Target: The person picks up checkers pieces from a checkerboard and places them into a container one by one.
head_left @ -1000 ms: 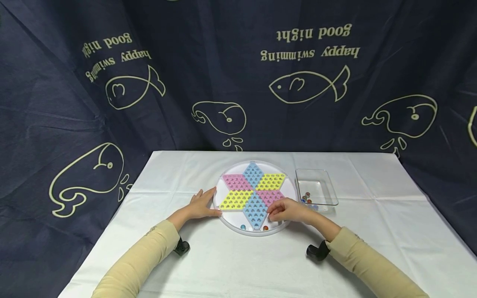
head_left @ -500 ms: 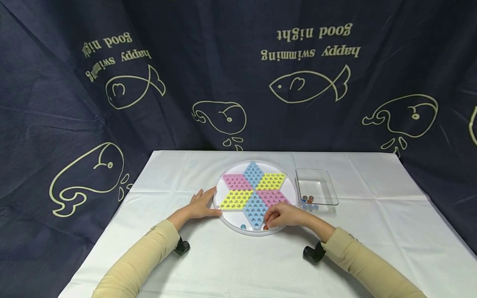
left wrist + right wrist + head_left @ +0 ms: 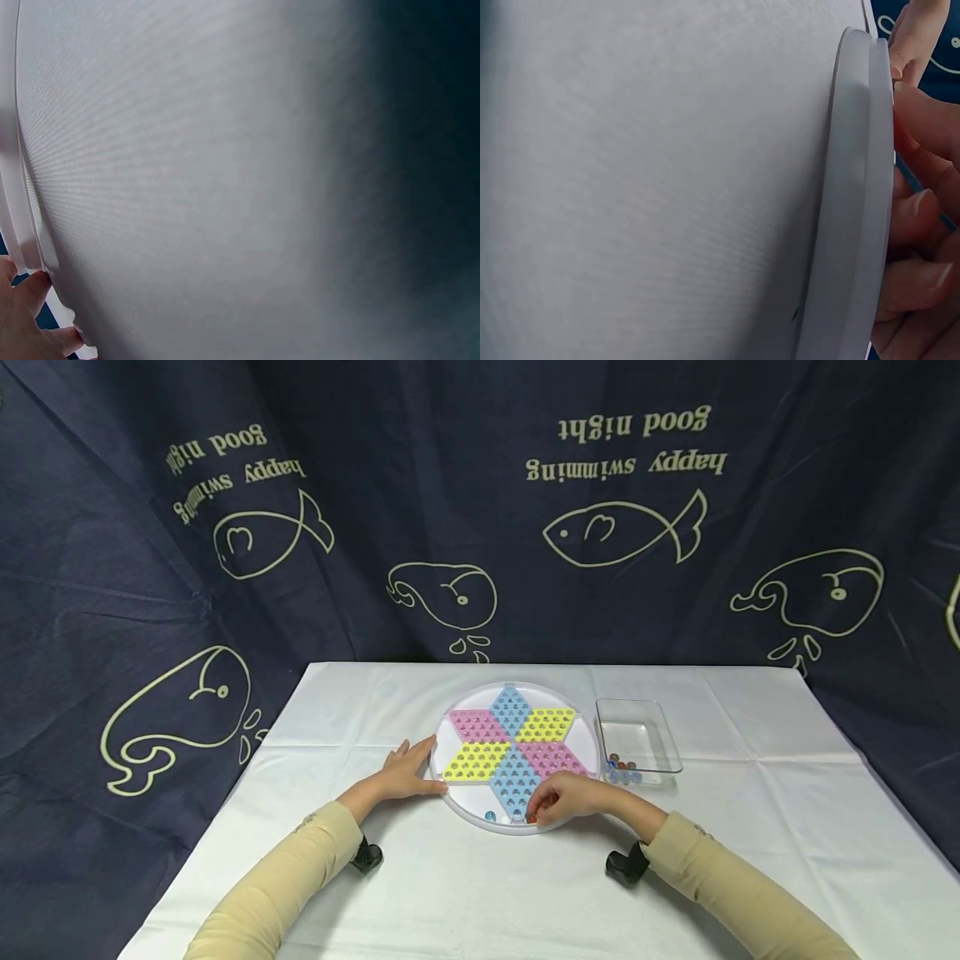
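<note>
A round white Chinese checkers board (image 3: pixel 459 799) with a pink, yellow and blue star lies on the table. Spread out at its left rim, my left hand (image 3: pixel 403 774) rests against the edge. My right hand (image 3: pixel 573 797) is over the front right of the board, fingers curled, pinching an orange-red marble (image 3: pixel 531 818) in the rim channel. A light-blue marble (image 3: pixel 490 816) sits in the same channel, further left. In the right wrist view the board's rim (image 3: pixel 855 187) hides the marble, and curled fingers (image 3: pixel 922 277) show beyond it.
A clear square container (image 3: pixel 652 739) right of the board holds several red, brown and blue marbles (image 3: pixel 624 773). The white cloth-covered table (image 3: pixel 480 893) ends at a dark printed curtain (image 3: pixel 450 485) behind.
My right hand has moved down and left from the pink-blue area to the orange-red marble, which has shifted slightly left. Marbles in the container have rolled a little. My left hand stays put.
</note>
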The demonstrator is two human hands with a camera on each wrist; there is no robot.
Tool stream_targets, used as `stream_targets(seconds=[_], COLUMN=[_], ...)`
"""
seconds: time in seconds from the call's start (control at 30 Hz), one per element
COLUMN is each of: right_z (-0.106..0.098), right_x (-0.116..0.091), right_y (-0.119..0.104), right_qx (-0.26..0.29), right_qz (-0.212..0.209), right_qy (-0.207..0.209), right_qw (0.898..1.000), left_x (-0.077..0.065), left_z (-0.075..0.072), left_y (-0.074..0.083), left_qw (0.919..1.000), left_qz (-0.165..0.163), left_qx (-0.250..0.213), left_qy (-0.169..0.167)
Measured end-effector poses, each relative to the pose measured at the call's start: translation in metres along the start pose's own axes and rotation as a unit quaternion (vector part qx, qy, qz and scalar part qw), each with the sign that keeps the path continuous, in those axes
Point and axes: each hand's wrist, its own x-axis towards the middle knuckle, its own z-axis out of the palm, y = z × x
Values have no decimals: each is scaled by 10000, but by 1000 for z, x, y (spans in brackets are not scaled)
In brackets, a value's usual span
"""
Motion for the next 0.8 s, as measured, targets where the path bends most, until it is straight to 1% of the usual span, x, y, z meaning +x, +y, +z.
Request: stream_targets(seconds=[0.07,0.27,0.53,0.8], right_z=[-1,0,2,6], right_x=[0,1,4,7], right_y=[-1,-5,-5,-3], right_qx=[-45,-40,269,466], right_qz=[9,28,247,465], right_qy=[-72,-55,4,205], right_qw=[10000,10000,9993,9976], left_x=[0,0,0,0], left_z=[0,0,0,0], left_y=[0,0,0,0], left_qw=[10000,10000,10000,10000], left_qz=[4,23,-6,24], left_qx=[-6,17,36,41], left_qy=[8,20,-2,13])
